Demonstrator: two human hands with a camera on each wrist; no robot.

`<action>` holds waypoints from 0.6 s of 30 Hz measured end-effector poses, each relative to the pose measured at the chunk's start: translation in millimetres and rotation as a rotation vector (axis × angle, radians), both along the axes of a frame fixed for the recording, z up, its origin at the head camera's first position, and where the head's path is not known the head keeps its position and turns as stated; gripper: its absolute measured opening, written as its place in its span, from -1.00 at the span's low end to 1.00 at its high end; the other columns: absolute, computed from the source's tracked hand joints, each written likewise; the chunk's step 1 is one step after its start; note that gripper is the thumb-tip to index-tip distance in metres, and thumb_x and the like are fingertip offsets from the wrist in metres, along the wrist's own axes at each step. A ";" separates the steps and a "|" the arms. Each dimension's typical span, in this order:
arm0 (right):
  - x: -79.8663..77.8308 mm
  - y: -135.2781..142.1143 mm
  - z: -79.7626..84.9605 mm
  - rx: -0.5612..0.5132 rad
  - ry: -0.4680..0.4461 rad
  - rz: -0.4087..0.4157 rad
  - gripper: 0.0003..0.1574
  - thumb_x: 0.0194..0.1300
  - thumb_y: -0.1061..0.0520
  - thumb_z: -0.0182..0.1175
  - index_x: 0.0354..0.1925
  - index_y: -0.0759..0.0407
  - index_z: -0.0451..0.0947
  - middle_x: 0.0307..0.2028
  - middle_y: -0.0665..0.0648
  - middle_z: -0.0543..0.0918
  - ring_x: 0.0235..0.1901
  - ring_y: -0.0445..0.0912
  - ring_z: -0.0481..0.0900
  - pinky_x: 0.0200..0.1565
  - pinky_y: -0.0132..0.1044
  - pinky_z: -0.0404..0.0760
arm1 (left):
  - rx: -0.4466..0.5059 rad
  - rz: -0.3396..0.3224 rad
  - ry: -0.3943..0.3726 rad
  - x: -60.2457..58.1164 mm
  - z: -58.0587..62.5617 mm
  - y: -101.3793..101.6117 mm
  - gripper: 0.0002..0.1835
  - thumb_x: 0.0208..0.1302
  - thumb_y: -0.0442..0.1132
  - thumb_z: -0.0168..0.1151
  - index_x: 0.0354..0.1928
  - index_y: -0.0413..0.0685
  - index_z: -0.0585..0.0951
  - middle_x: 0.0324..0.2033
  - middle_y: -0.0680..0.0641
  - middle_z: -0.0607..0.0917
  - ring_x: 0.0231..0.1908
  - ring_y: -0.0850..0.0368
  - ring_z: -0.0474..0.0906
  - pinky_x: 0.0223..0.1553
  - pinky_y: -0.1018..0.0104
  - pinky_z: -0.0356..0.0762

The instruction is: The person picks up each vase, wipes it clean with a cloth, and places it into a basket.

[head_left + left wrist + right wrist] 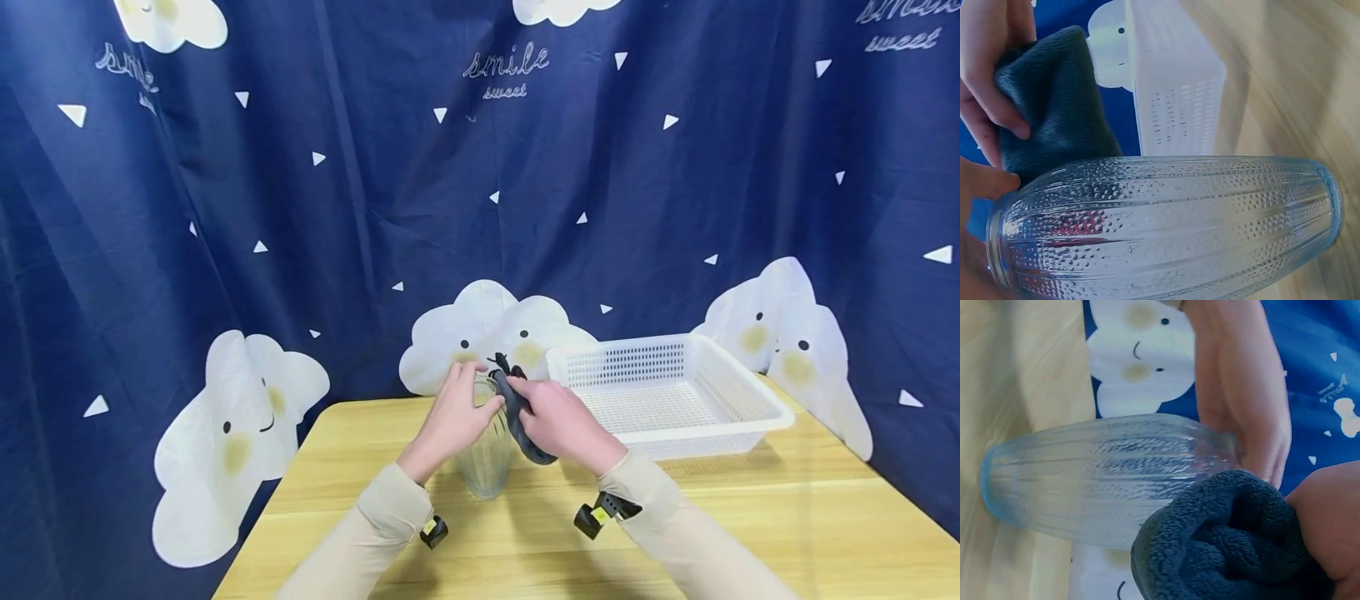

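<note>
A clear ribbed glass vase [484, 468] stands upright on the table. My left hand [454, 412] grips it at the rim from the left, thumb and fingers about the mouth. The right hand [561, 418] holds a folded dark grey cloth [516, 421] beside the vase's upper right side. In the left wrist view the cloth [1063, 103] hangs bunched from the fingers, close to the vase's wall [1172, 225]. Thick folds of the cloth [1210, 550] show in the right wrist view and partly cover the vase. A small black piece [500, 360], its kind unclear, sticks up behind the cloth.
A white plastic basket [750, 408] with slotted walls stands on the wooden table [345, 483], right of the hands. A dark blue curtain [360, 208] with clouds and triangles hangs behind the table. Both wrists carry small black cameras.
</note>
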State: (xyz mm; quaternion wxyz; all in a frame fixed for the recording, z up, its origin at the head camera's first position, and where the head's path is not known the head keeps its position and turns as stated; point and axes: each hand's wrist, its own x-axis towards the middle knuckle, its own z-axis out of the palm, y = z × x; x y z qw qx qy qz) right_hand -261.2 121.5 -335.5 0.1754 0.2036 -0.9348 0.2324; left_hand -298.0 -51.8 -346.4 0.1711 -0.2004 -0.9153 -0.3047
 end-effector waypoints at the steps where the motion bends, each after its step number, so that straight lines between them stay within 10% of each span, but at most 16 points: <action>1: -0.4 -0.6 -2.4 0.016 -0.006 -0.002 -0.45 0.18 0.22 0.09 0.18 0.07 0.44 -0.24 0.13 0.67 -0.50 -0.19 0.49 -0.46 -0.30 0.43 | 0.000 -0.008 -0.001 -0.5 -0.4 0.3 -0.44 0.13 0.05 0.21 0.15 0.01 0.38 0.00 -0.07 0.41 0.04 0.00 0.37 0.04 0.11 0.36; 8: -5.2 -5.6 -35.6 0.050 -0.060 0.011 -0.40 0.12 0.26 0.09 0.18 0.23 0.41 -0.40 0.20 0.66 -0.53 -0.15 0.53 -0.49 -0.31 0.46 | -0.016 -0.007 0.011 -0.9 -1.6 0.3 -0.47 0.13 0.01 0.13 0.14 0.01 0.38 -0.02 0.01 0.35 0.03 0.02 0.30 0.00 0.13 0.35; 18: -5.1 -7.6 -80.7 0.155 -0.261 0.037 -0.44 0.22 0.18 0.10 0.18 0.31 0.39 -0.06 0.33 0.60 -0.12 0.08 0.61 -0.20 -0.18 0.57 | -0.061 -0.013 0.058 -4.8 -5.8 1.6 -0.45 0.23 0.14 0.06 0.13 -0.04 0.39 -0.10 -0.03 0.36 -0.04 0.02 0.30 -0.03 0.17 0.32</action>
